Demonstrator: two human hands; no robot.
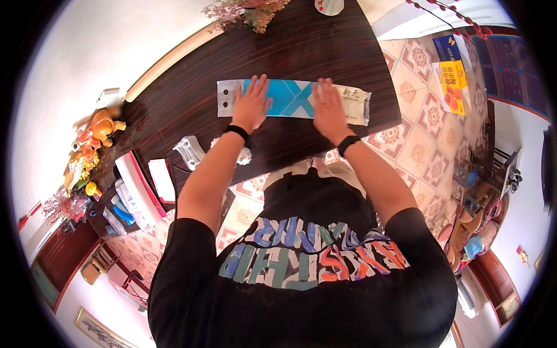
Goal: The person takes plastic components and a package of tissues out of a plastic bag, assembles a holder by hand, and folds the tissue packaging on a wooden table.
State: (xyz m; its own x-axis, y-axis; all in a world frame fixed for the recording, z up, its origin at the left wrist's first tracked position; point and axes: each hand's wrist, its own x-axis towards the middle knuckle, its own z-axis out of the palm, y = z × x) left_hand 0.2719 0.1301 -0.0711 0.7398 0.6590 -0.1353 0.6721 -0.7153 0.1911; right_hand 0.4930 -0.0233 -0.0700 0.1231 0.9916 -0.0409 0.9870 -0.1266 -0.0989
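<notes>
A long, flat package [289, 100] with white, blue and beige printed sections lies across the dark wood table. Its left end has two dark round spots, and the beige end bears writing. My left hand [252, 104] rests palm down where the white and blue sections meet, fingers stretched out. Palm down as well, my right hand [330, 108] lies across the border of the blue and beige sections. Neither hand grips anything, and both wrists wear black bands. The palms hide parts of the package.
Near my left forearm are a white plastic object [190, 152] and a smaller white piece [244, 156], partly hidden. Boxes [139, 187], figurines [102, 126] and dried flowers [252, 13] stand along the table [304, 48]. A yellow box [451, 87] lies beyond its right edge.
</notes>
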